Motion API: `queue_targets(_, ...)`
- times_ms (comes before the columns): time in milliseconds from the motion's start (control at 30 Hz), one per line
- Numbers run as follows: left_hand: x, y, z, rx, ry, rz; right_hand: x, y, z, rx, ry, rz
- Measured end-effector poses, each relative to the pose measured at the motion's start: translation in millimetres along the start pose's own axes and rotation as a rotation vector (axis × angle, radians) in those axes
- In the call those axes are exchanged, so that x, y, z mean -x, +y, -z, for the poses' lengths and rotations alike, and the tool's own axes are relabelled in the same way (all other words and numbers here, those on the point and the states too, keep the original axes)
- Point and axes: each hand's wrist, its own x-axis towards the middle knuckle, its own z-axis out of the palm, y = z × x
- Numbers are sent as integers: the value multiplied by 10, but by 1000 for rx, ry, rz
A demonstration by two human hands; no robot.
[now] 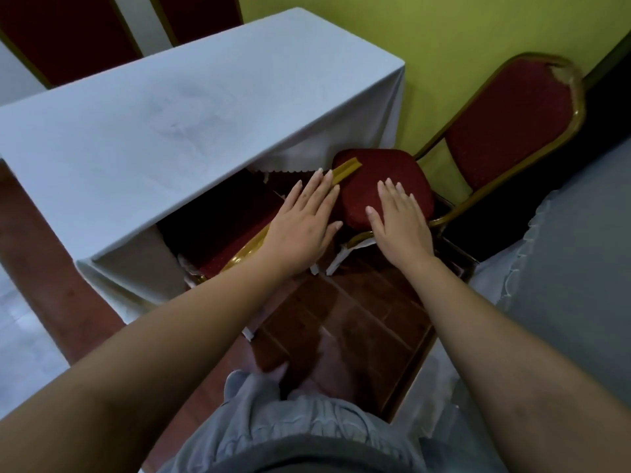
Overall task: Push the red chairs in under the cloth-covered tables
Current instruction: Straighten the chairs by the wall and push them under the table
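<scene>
A table under a pale grey cloth (191, 107) fills the upper left. One red chair with a gold frame (239, 257) is tucked under its near end, only its back top showing. My left hand (304, 230) lies flat and open over that chair's gold top rail. A second red chair (508, 128) stands at the table's right corner, its back toward the green wall. My right hand (399, 223) rests flat, fingers apart, on the front of this chair's red seat cushion (368, 172). Neither hand grips anything.
A second cloth-covered table (577, 268) edges in at the right. Two more red chair backs (68, 35) stand beyond the far side of the table. The green wall (444, 35) is close behind. Red-brown floor tiles (348, 322) lie between me and the chairs.
</scene>
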Motion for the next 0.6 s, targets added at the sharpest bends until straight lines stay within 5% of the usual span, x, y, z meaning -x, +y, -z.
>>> queue_targets(600, -1383, 854, -676, 148, -194, -57, -178, 1550, 91, 42, -6, -317)
